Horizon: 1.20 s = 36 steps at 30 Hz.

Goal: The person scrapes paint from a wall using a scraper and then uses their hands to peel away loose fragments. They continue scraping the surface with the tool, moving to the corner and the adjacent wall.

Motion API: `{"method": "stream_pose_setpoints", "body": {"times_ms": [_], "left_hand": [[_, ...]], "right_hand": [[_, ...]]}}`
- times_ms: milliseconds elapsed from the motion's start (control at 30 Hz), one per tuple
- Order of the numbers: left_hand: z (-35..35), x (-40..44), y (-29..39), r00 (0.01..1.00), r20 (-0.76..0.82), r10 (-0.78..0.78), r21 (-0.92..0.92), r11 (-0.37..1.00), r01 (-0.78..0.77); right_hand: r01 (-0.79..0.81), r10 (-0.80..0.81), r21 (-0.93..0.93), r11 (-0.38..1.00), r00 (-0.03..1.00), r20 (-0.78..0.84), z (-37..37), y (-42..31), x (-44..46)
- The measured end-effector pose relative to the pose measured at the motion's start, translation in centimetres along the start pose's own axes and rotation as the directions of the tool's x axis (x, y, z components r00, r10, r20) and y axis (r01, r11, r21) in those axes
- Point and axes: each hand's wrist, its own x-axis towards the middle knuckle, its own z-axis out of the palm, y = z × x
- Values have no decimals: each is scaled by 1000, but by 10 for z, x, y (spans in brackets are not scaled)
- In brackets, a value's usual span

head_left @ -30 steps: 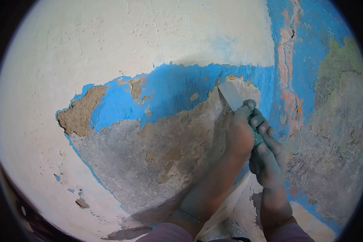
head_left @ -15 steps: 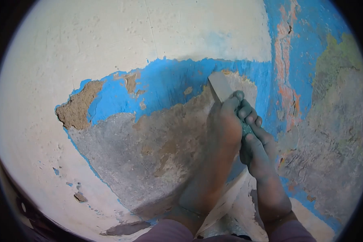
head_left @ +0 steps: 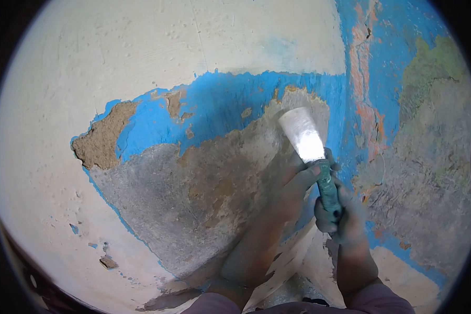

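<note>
A scraper with a wide metal blade (head_left: 302,135) and a green handle (head_left: 328,192) is held in front of the wall. My left hand (head_left: 298,183) is closed round the upper end of the handle, near the blade. Lower down, my right hand (head_left: 345,212) wraps the handle's lower part. The blade points up and left, its face bright with glare, over bare grey plaster just under the blue paint (head_left: 220,107). Whether its edge touches the wall, I cannot tell.
Cream paint (head_left: 131,47) covers the wall above and left. Rough brown plaster (head_left: 102,138) shows at the left end of the blue band. At the right, another wall face has blue paint, an orange-pink strip (head_left: 360,68) and grey plaster (head_left: 429,172).
The scraper has turned over in my hands, so its green handle and bright blade face now show. Both hands have shifted slightly down, and their grip has changed.
</note>
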Motion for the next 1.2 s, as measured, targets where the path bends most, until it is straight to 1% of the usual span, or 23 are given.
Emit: {"method": "stream_pose_setpoints", "body": {"times_ms": [33, 67, 100, 167, 200, 233, 267, 300, 367, 400, 433, 467, 500, 533, 600, 633, 700, 767, 833, 933, 1000, 1133, 1200], "left_hand": [[2, -4, 4, 998, 14, -54, -5, 999, 54], [6, -6, 8, 998, 17, -61, -10, 998, 61], [9, -6, 12, 998, 6, -58, 21, 998, 58], [12, -7, 14, 998, 2, -60, 48, 997, 59], [12, -7, 13, 994, -80, -79, 74, 994, 85], [11, -8, 11, 982, -164, -96, 97, 989, 113], [9, -12, 8, 993, -83, 79, 322, 946, -49], [12, -13, 9, 994, -86, 72, 319, 947, -41], [19, -10, 14, 976, -217, -3, 174, 984, 42], [20, -8, 13, 977, -215, -5, 172, 984, 43], [21, -6, 12, 977, -211, -14, 163, 985, 49], [22, -4, 10, 978, -209, -20, 153, 987, 53], [25, 0, 11, 978, -209, -15, 150, 988, 47], [29, 4, 13, 967, -252, -44, 41, 998, 56], [29, 13, 14, 953, -288, -100, -155, 986, 57], [26, 19, 11, 953, -290, -91, -145, 988, 51], [23, 28, 7, 964, -237, -117, -315, 948, 37], [28, 33, 5, 952, -298, -76, -253, 967, -2], [29, 36, 3, 933, -359, -29, -187, 982, -42], [27, 36, -5, 934, -357, 19, -190, 977, -93], [23, 37, -10, 953, -303, 11, -293, 950, -104], [28, 35, -17, 940, -342, 7, -217, 972, -86], [28, 37, -20, 945, -327, 6, -290, 951, -106]], "right_hand": [[-96, 66, 261, 961, 991, 120, -9, 3, 0], [-208, 91, 490, 847, 964, 251, -13, 5, -2], [-204, 92, 489, 848, 966, 243, -9, 6, -4], [-156, 143, 351, 923, 988, 63, 3, 7, -6], [-152, 141, 350, 924, 988, 56, 9, 6, -6], [-84, 97, 231, 969, 994, -46, 15, 6, -6], [-29, 43, 104, 994, 989, -140, 20, 5, -6], [-34, 49, 106, 994, 988, -145, 23, 3, -7], [47, -63, -149, 988, 993, -102, 27, -2, -10], [126, -149, -207, 970, 984, -102, 28, 1, -10], [126, -150, -209, 970, 983, -104, 29, 2, -7], [327, -376, -422, 846, 926, -35, 29, 2, 0], [495, -562, -594, 634, 823, 86, 29, 0, 5], [396, -468, -600, 695, 883, 42, 31, -8, 3], [402, -465, -613, 680, 883, 63, 27, -15, 10], [408, -468, -625, 666, 881, 76, 25, -18, 15], [413, -472, -636, 652, 877, 86, 21, -21, 20], [415, -470, -643, 643, 877, 95, 16, -23, 20], [398, -463, -774, 492, 873, 155, 10, -25, 17], [444, -500, -706, 552, 854, 146, 5, -17, 22], [455, -510, -675, 581, 850, 133, 0, -9, 28], [423, -495, -645, 637, 865, 79, -3, -7, 29], [427, -500, -658, 620, 861, 88, -4, -10, 30]]}}
